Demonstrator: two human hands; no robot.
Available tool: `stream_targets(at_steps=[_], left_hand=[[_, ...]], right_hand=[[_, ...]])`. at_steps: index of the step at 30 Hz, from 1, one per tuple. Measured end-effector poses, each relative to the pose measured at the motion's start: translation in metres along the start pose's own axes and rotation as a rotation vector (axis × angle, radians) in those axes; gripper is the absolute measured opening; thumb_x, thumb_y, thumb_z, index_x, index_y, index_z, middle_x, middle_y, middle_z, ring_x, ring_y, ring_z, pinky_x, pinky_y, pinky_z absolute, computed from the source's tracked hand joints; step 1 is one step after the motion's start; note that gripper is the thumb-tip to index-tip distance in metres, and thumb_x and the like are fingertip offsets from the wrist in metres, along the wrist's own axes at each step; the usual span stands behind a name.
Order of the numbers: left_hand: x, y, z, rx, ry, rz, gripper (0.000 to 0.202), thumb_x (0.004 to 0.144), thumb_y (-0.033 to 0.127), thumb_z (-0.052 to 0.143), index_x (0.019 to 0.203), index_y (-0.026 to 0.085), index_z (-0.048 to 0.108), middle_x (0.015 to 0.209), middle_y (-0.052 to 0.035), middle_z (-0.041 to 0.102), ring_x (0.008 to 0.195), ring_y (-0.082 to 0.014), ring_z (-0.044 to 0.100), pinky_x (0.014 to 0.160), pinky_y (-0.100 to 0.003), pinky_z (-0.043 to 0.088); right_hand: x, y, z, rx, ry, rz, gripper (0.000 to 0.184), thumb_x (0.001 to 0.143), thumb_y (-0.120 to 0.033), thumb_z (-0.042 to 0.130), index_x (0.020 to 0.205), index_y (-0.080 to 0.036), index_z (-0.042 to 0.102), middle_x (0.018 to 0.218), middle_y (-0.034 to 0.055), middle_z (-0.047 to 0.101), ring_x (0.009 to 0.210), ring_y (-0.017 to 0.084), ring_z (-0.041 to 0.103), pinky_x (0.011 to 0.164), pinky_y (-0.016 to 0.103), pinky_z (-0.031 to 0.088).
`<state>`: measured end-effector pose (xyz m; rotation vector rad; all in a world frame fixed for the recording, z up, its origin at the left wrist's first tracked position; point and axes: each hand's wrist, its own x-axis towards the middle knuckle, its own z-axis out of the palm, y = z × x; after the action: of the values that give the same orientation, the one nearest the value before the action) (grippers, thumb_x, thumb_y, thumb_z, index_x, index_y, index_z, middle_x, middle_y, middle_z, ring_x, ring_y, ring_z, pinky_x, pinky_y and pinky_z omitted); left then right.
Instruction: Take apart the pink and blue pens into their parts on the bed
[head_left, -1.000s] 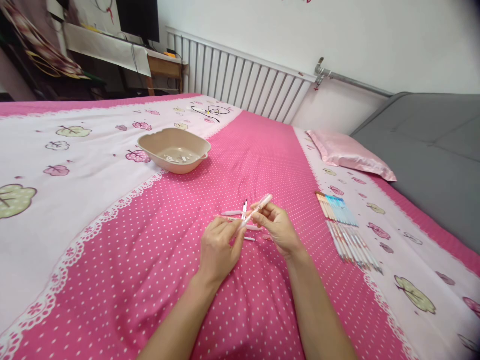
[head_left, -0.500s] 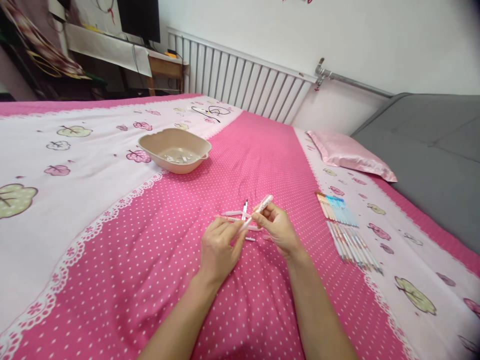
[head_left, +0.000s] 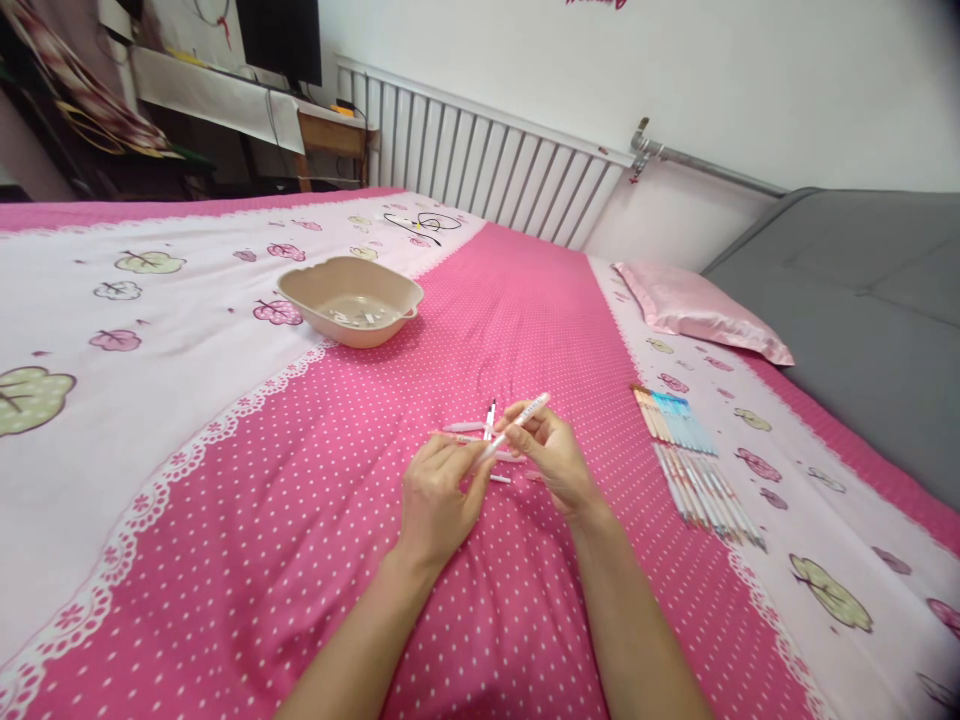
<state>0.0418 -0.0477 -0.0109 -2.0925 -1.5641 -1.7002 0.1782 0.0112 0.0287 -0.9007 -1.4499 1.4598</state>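
Note:
Both my hands meet over the pink dotted bedspread (head_left: 315, 520). My right hand (head_left: 553, 458) is closed round a white pen (head_left: 525, 413) that slants up to the right. My left hand (head_left: 439, 497) pinches the lower end of that same pen with thumb and fingers. Just beyond my fingers a few more pens (head_left: 480, 436) lie loose on the spread, one with a dark tip pointing away.
A beige bowl (head_left: 296, 287) with small white bits inside sits at the back left. A row of several pens (head_left: 694, 462) lies to the right. A pink pillow (head_left: 697, 310), a grey sofa (head_left: 862, 300) and a white radiator (head_left: 480, 165) stand further back.
Hardly anything differs; the pen in my hands has tilted and shifted very slightly to the right, with both hands staying in place.

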Motion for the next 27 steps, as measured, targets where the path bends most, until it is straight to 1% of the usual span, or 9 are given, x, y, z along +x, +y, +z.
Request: stream_targets(at_steps=[1,3,5,7,9,14,18,24,27], left_hand=[[-0.0001,-0.0001,0.0001,0.001,0.001,-0.004,0.013,0.081,0.021,0.056,0.091,0.017,0.064,0.077,-0.0044,0.067,0.076,-0.0181,0.058,0.072,-0.033,0.047],[-0.0006,-0.0006,0.0003,0.003,-0.001,-0.012,0.014,0.081,0.02,0.056,0.093,0.017,0.064,0.078,-0.0045,0.067,0.077,-0.0177,0.058,0.072,-0.032,0.047],[-0.0011,-0.0013,0.0006,0.006,-0.003,-0.014,0.015,0.081,0.02,0.056,0.094,0.016,0.063,0.078,-0.0044,0.067,0.077,-0.0172,0.057,0.072,-0.031,0.047],[-0.0014,-0.0019,0.0008,0.009,-0.007,-0.011,0.014,0.081,0.02,0.057,0.093,0.016,0.063,0.078,-0.0042,0.067,0.078,-0.017,0.057,0.073,-0.031,0.047],[-0.0015,-0.002,0.0009,0.012,-0.011,-0.007,0.014,0.081,0.02,0.056,0.093,0.016,0.063,0.077,-0.004,0.066,0.078,-0.0172,0.057,0.073,-0.031,0.047],[-0.0011,-0.0014,0.0007,0.01,-0.013,-0.004,0.014,0.082,0.021,0.055,0.093,0.016,0.063,0.076,-0.0043,0.066,0.074,-0.0173,0.057,0.07,-0.032,0.046],[-0.0012,-0.0015,0.0008,0.003,-0.011,-0.002,0.013,0.081,0.02,0.056,0.091,0.016,0.063,0.076,-0.0039,0.066,0.075,-0.0172,0.057,0.072,-0.032,0.046],[-0.0021,-0.0023,0.0008,-0.004,-0.023,-0.004,0.014,0.08,0.019,0.057,0.092,0.015,0.064,0.076,-0.0042,0.066,0.076,-0.0171,0.056,0.073,-0.033,0.046],[-0.0022,-0.0022,0.0008,-0.004,-0.024,-0.005,0.014,0.08,0.019,0.058,0.093,0.015,0.064,0.077,-0.0041,0.067,0.076,-0.017,0.056,0.075,-0.033,0.046]], right_hand=[[-0.0008,-0.001,-0.0006,0.018,-0.016,-0.003,0.033,0.067,-0.034,0.072,0.094,-0.022,0.058,0.088,0.0018,0.064,0.082,0.015,0.059,0.071,0.028,0.047],[-0.0021,-0.0025,-0.0023,0.064,-0.062,-0.011,0.041,0.07,-0.03,0.07,0.108,-0.025,0.055,0.105,0.0042,0.063,0.098,0.017,0.058,0.081,0.031,0.047],[-0.0027,-0.0027,-0.0045,0.105,-0.1,-0.015,0.047,0.072,-0.027,0.068,0.116,-0.026,0.052,0.111,0.005,0.062,0.105,0.018,0.056,0.087,0.034,0.046],[-0.0026,-0.0018,-0.0065,0.131,-0.115,-0.01,0.048,0.073,-0.024,0.068,0.118,-0.026,0.052,0.107,0.0049,0.064,0.104,0.019,0.057,0.088,0.035,0.046],[-0.0019,-0.0004,-0.0078,0.139,-0.112,-0.003,0.047,0.073,-0.024,0.068,0.117,-0.026,0.053,0.1,0.0036,0.067,0.099,0.018,0.06,0.086,0.034,0.047],[0.0,0.0028,-0.0078,0.116,-0.082,0.006,0.042,0.071,-0.025,0.069,0.111,-0.026,0.057,0.092,0.0011,0.068,0.09,0.016,0.062,0.083,0.031,0.047],[0.0008,0.0043,-0.0068,0.078,-0.047,0.006,0.037,0.07,-0.026,0.071,0.105,-0.025,0.06,0.087,0.0008,0.068,0.084,0.015,0.062,0.079,0.03,0.048],[0.002,0.0039,-0.0041,0.044,0.02,0.015,0.036,0.065,-0.027,0.074,0.098,-0.023,0.063,0.078,-0.0015,0.064,0.078,0.012,0.06,0.074,0.026,0.048],[0.0027,0.0039,-0.0028,0.017,0.039,-0.005,0.035,0.064,-0.027,0.075,0.096,-0.022,0.063,0.072,-0.0033,0.059,0.072,0.011,0.057,0.068,0.023,0.047]])
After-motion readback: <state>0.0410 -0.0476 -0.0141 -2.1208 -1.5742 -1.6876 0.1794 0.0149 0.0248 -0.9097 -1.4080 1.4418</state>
